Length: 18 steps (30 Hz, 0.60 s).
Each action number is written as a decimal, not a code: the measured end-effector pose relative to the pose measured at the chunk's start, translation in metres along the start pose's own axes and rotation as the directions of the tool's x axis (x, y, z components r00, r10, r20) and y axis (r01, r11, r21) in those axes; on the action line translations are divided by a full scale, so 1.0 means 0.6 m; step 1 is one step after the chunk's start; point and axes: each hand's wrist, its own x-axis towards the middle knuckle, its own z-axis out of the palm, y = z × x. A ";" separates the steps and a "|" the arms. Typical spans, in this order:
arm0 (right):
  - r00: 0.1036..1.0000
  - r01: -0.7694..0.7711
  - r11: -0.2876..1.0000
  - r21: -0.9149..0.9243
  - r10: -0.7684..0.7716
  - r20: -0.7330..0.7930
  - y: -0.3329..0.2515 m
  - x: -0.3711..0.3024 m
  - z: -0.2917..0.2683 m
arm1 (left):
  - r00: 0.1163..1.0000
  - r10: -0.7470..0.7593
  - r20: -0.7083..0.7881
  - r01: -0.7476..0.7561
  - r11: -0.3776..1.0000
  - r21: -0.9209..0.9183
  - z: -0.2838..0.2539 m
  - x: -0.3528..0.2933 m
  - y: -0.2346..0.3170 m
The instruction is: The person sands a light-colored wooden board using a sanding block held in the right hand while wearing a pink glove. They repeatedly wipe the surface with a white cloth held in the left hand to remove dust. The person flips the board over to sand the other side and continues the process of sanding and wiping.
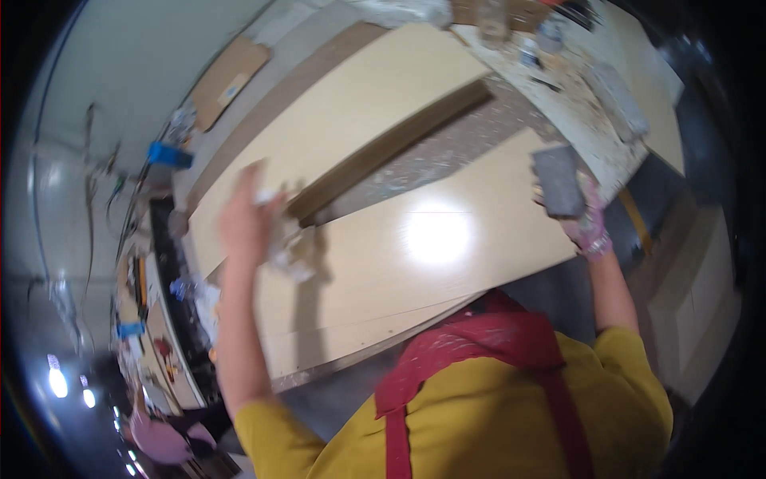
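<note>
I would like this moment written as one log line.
left hand: blurred, at crumpled pale material, grip unclear | right hand: gloved, holding gray block | pale board: bright glare on surface

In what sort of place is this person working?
Probably a woodworking workshop: a wide pale panel lies in front, the right hand holds a grey block, and a stained white worktop carries bottles.

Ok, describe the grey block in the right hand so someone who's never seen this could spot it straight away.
Start at the pale board nearest the person's body, the one with the bright glare. At its right end, the right hand holds the grey block. It is stubbier and darker than the long grey bar lying beyond it.
</note>
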 end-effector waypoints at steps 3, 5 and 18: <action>0.999 0.035 0.995 -0.088 -0.034 0.011 -0.008 -0.003 0.034 | 0.997 0.022 0.067 -0.026 0.998 0.059 0.132 0.047 0.005; 0.996 0.048 0.995 -0.091 -0.055 -0.077 -0.010 -0.015 0.052 | 0.989 0.103 0.110 -0.111 0.991 0.075 0.176 0.060 -0.008; 0.995 0.036 0.994 -0.106 -0.046 -0.093 -0.006 -0.013 0.057 | 0.984 0.176 -0.010 -0.174 0.979 0.105 0.200 0.078 -0.050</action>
